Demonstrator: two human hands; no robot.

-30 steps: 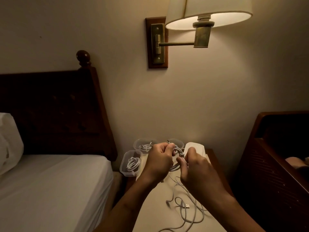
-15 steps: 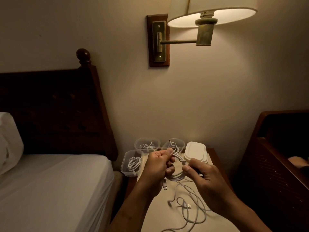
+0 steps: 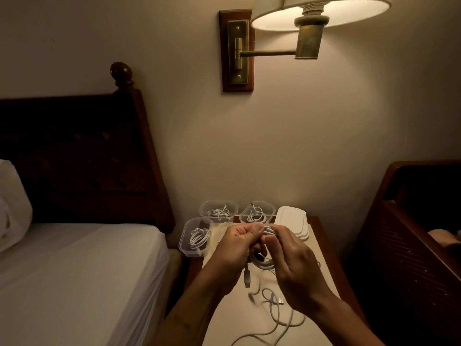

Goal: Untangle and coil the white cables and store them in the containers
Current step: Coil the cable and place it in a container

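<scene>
Above the nightstand (image 3: 321,248), my left hand (image 3: 237,248) and my right hand (image 3: 291,265) meet and both pinch a small coil of white cable (image 3: 262,264); its plug end (image 3: 247,278) dangles below. More loose white cable (image 3: 277,310) lies tangled on the tabletop under my right wrist. Three clear containers stand at the back left of the table, each with a coiled cable inside: one at the front left (image 3: 185,238), one behind it (image 3: 207,208), one further right (image 3: 269,208).
A stack of white lids (image 3: 291,221) lies behind my right hand. A bed with white sheet (image 3: 74,270) and dark headboard (image 3: 82,158) is on the left. A dark wooden piece of furniture (image 3: 411,233) stands right. A lit wall lamp (image 3: 319,13) hangs overhead.
My right hand has moved up and left to meet the left hand at the coil, and the coil has gained cable drawn from the loose length on the table.
</scene>
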